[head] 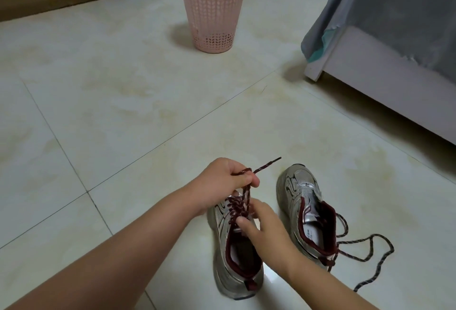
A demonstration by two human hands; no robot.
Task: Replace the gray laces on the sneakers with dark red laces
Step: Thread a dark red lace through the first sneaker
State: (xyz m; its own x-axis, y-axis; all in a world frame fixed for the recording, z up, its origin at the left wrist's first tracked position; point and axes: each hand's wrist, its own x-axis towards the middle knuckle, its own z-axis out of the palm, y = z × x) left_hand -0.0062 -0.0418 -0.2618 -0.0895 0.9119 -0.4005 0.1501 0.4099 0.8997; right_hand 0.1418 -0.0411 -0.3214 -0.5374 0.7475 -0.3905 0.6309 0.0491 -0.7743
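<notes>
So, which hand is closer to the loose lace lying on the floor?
The right hand. It rests on the near sneaker, closer to the loose lace beyond the other sneaker. The left hand grips the dark red lace farther away.

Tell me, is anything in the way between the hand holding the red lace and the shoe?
Nothing visible is. The left hand grips the dark red lace just above the left sneaker; the right hand touches the lacing.

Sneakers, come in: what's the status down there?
Left hand grips red lace taut; right hand on left sneaker eyelets. Right sneaker unlaced. Loose lace beside it, clear.
</notes>
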